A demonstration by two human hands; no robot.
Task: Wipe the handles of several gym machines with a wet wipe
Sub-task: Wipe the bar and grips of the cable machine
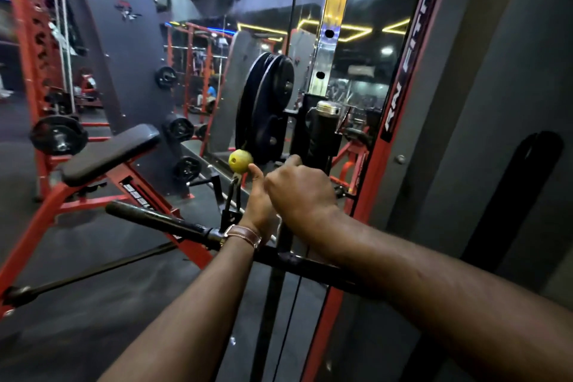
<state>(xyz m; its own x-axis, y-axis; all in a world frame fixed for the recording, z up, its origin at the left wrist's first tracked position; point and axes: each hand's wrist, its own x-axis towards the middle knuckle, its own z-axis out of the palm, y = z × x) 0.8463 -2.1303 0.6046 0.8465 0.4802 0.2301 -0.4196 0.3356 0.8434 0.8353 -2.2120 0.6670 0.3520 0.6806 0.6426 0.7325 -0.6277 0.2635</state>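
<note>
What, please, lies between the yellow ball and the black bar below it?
In the head view, a black strap and link hangs from the yellow ball down to the black bar, beside the left hand.

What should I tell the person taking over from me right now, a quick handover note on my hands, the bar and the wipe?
Left hand: wrist with the brown-strapped watch, thumb up beside the yellow ball, fingers hidden behind the right hand.
Right hand: knuckles up, fingers curled near the cable bar's centre link; what it holds cannot be seen.
Cable bar: hangs level in front, its black left grip bare.
Wet wipe: not visible, possibly between the hands.
Done: cannot tell from this view.
Left: likely both bar grips, then the upright black handle on the carriage and the other machines.
</note>
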